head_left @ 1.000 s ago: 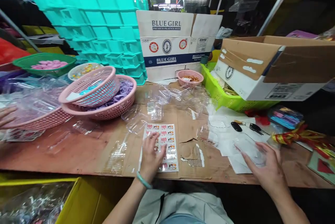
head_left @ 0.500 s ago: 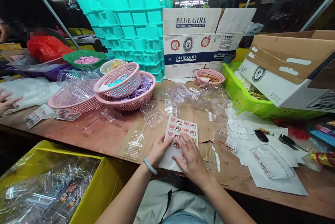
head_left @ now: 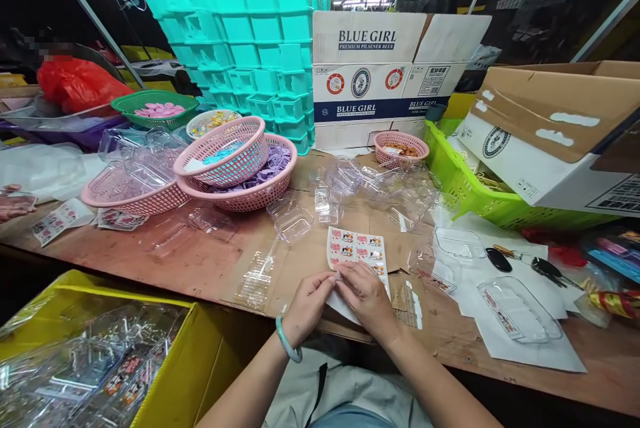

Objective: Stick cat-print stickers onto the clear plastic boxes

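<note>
A sticker sheet (head_left: 359,249) with pink and cartoon stickers lies on the cardboard-covered table near the front edge. My left hand (head_left: 309,305), with a green bangle on the wrist, and my right hand (head_left: 369,298) meet over the sheet's near end, fingers curled and pinching at it. The sheet's lower part is hidden under both hands. Empty clear plastic shells (head_left: 293,220) lie scattered just beyond the sheet. One clear shell (head_left: 520,311) rests on white paper to the right.
Pink baskets (head_left: 235,168) with purple pieces stand at left, a green basket (head_left: 465,185) and cardboard boxes (head_left: 555,135) at right, teal crates (head_left: 240,48) behind. A yellow bin (head_left: 165,375) of filled shells sits below the table. Keys (head_left: 525,263) lie right. Another person's hand (head_left: 11,205) shows far left.
My right hand left the clear shell on the right and came onto the sticker sheet beside my left hand. Both hands now pinch at its near end. The view shifted left.
</note>
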A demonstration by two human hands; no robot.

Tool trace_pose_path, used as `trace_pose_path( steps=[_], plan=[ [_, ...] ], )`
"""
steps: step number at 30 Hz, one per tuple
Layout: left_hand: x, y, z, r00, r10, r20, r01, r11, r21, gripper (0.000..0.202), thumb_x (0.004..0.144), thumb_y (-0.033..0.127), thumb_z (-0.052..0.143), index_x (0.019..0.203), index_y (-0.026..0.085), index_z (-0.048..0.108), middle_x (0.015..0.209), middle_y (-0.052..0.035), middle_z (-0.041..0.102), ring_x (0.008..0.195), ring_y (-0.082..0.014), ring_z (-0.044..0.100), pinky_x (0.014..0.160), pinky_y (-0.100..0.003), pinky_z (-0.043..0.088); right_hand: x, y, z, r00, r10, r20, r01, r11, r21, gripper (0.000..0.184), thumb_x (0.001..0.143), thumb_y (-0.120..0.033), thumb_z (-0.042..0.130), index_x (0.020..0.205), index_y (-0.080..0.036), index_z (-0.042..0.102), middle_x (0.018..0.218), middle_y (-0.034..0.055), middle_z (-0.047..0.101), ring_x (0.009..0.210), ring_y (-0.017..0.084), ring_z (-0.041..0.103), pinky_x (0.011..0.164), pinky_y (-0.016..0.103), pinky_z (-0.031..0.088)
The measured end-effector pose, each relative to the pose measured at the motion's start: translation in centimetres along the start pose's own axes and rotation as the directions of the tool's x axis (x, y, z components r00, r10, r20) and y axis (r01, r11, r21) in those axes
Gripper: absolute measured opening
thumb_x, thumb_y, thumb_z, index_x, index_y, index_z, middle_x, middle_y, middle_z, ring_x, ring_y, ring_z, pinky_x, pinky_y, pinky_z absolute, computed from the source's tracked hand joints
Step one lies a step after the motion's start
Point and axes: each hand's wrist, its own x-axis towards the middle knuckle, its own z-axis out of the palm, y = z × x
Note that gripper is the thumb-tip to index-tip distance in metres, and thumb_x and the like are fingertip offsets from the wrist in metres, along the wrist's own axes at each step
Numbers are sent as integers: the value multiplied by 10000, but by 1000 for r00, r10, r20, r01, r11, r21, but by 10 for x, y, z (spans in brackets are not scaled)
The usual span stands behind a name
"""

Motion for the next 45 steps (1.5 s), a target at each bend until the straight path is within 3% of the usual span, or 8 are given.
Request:
trace_pose_path(
  steps=[7, 13, 18, 28, 35, 40, 42, 45],
  plan=[
    [8, 0, 8, 999, 51, -1, -51, 991, 120, 384, 833, 448, 552, 890, 107, 718, 752, -49, 652, 688, -155, 518, 650, -249, 415, -6, 6, 0, 999, 40, -13, -38, 989, 142, 299, 953, -222, 407, 1161, -217, 621, 1114, 88, 671, 1032, 201, 622, 913, 364, 504],
    [11, 1, 9, 998, -34, -45, 33, 999, -15, 351, 770, 461, 627, 776, 113, 677, 648, -7, 594, 597, -111, 458, 576, -218, 362, -4, 8, -11, 970, 241, -46, -224, 947, 231, 247, 933, -290, 453, 1003, -193, 669, 950, 76, 711, 879, 195, 663, 821, 322, 530],
    [9, 1, 9, 996, -79, -34, 74, 991, -112, 340, 767, 455, 625, 760, 119, 673, 580, 12, 552, 533, -95, 422, 533, -210, 326, -4, 5, -15, 987, 163, 10, -160, 956, 246, 266, 810, -273, 645, 1070, -217, 648, 1019, 65, 696, 929, 200, 648, 834, 321, 531],
    [11, 9, 12, 1000, -17, -20, 17, 1000, 9, 332, 728, 441, 665, 788, 120, 723, 748, -52, 677, 689, -162, 554, 651, -250, 423, -4, 2, -12, 979, 196, -63, -174, 950, 260, 217, 882, -247, 521, 962, -225, 721, 933, 68, 731, 861, 205, 677, 819, 352, 540],
    [14, -4, 4, 988, -24, -152, 48, 987, 154, 358, 739, 475, 598, 679, 123, 623, 582, -8, 578, 544, -122, 488, 524, -232, 379, 0, 21, -8, 772, 628, -99, -383, 584, 716, 284, 780, -426, 650, 802, -151, 716, 733, 62, 723, 658, 185, 667, 633, 303, 561],
    [-4, 6, -5, 902, 236, -361, -79, 913, 400, 258, 736, 405, 615, 818, 162, 639, 937, -100, 633, 933, -256, 581, 802, -367, 462, 3, 40, -40, 633, 677, -376, -264, 645, 717, 329, 833, -461, 576, 943, -166, 676, 947, 93, 726, 824, 210, 692, 782, 391, 564],
    [-11, 16, 2, 843, 382, -379, -169, 856, 489, 293, 753, 390, 631, 961, 185, 642, 1166, -128, 571, 1154, -290, 494, 961, -425, 395, 1, 32, -49, 690, 491, -532, -213, 840, 498, 240, 846, -355, 591, 992, -185, 678, 1032, 94, 711, 936, 229, 673, 892, 441, 522],
    [-10, 27, 21, 958, 218, -187, -177, 961, 211, 302, 809, 422, 592, 983, 182, 648, 1140, -122, 610, 1095, -267, 548, 933, -395, 430, -2, 9, -46, 922, -17, -386, 34, 999, 36, 284, 847, -170, 569, 1108, -237, 658, 1156, 69, 673, 1116, 241, 600, 1040, 481, 410]
  ],
)
